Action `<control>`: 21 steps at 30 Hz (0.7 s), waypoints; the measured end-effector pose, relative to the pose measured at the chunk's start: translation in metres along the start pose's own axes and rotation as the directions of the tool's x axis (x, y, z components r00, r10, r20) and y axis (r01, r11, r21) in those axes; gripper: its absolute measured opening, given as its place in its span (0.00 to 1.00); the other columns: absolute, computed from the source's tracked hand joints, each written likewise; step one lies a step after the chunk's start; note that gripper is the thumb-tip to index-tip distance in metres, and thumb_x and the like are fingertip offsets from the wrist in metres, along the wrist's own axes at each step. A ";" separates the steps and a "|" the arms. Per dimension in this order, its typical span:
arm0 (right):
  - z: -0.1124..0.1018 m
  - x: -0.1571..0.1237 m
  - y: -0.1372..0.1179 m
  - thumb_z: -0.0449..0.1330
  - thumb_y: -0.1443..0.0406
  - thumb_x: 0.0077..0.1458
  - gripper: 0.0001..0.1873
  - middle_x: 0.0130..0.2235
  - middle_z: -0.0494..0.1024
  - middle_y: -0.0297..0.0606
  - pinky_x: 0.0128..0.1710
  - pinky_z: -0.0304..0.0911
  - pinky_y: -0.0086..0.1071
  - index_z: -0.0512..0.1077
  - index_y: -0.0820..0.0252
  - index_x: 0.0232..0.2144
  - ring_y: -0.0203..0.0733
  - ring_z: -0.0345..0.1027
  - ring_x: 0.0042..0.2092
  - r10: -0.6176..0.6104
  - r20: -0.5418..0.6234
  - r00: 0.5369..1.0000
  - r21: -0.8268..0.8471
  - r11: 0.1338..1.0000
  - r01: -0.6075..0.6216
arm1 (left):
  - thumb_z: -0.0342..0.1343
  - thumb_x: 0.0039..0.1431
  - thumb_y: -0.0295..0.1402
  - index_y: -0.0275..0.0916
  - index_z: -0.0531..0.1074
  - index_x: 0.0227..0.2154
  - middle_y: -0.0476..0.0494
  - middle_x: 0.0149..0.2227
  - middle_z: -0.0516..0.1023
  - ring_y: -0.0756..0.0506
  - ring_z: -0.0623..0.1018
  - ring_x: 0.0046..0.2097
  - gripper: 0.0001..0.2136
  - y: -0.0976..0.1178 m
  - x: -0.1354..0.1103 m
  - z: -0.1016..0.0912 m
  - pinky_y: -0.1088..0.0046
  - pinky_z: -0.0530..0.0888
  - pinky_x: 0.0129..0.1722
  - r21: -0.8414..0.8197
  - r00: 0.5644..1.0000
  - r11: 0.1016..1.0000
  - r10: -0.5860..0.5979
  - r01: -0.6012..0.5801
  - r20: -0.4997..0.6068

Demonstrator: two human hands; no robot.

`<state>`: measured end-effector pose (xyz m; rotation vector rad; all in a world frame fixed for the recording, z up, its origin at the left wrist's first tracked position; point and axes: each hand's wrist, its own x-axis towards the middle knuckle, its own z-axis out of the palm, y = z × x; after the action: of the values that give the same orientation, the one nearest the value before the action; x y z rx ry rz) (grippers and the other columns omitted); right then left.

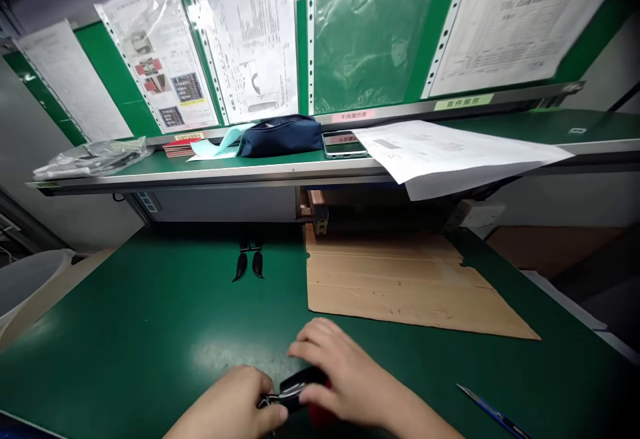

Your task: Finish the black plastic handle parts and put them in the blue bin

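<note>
Both my hands meet at the near edge of the green table point(150, 319). My left hand point(235, 405) is closed, its fingertips pinching the metal end of a small black part point(295, 385). My right hand point(340, 375) lies curled over the same black part from the right, fingers bent down onto it. Something red point(317, 413) shows under my right palm; what it is I cannot make out.
A flat cardboard sheet point(400, 282) lies beyond my hands. Black-handled pliers point(249, 262) rest at the back of the table, a blue-handled blade point(493, 412) at the near right. The shelf above holds a dark blue pouch point(280, 135), a phone point(344, 145), loose papers point(450, 155) and plastic bags point(93, 157).
</note>
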<state>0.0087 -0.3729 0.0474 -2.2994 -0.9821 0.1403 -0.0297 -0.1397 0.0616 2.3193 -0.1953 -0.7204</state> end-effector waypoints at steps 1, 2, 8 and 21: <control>0.004 0.005 -0.004 0.65 0.54 0.47 0.18 0.37 0.72 0.35 0.43 0.59 0.38 0.70 0.52 0.40 0.45 0.65 0.42 -0.021 0.066 0.998 -0.036 0.999 0.023 | 0.55 0.53 0.44 0.42 0.63 0.18 0.54 0.17 0.59 0.51 0.56 0.21 0.15 0.006 0.002 0.001 0.72 0.49 0.21 0.029 0.998 0.997 0.065 -0.065 -0.022; 0.010 0.008 -0.007 0.66 0.55 0.44 0.16 0.33 0.72 0.33 0.40 0.59 0.36 0.70 0.53 0.36 0.43 0.65 0.37 -0.023 0.108 0.994 -0.062 0.998 0.030 | 0.55 0.53 0.42 0.42 0.63 0.17 0.54 0.17 0.58 0.51 0.56 0.21 0.15 0.011 0.004 0.001 0.72 0.48 0.21 0.034 0.993 0.993 0.112 -0.111 -0.033; 0.066 0.013 0.010 0.57 0.65 0.41 0.09 0.24 0.67 0.28 0.28 0.51 0.27 0.58 0.56 0.23 0.33 0.58 0.25 0.071 -0.050 0.996 0.062 0.996 -0.068 | 0.49 0.56 0.49 0.42 0.60 0.18 0.54 0.19 0.54 0.51 0.52 0.21 0.19 0.011 0.021 -0.004 0.72 0.48 0.21 -0.253 0.964 0.957 0.190 -0.139 0.187; -0.016 0.029 -0.018 0.58 0.68 0.48 0.05 0.32 0.75 0.33 0.34 0.63 0.33 0.67 0.52 0.29 0.42 0.69 0.34 0.110 0.000 0.994 -0.166 0.980 -0.109 | 0.63 0.45 0.43 0.43 0.56 0.12 0.54 0.15 0.51 0.49 0.46 0.22 0.21 -0.015 0.027 -0.027 0.68 0.48 0.30 -0.225 0.944 0.953 0.128 -0.202 -0.303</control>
<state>0.0238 -0.3512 0.0746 -2.5080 -0.9013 0.1181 0.0065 -0.1215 0.0559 2.1005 -0.1555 -0.2995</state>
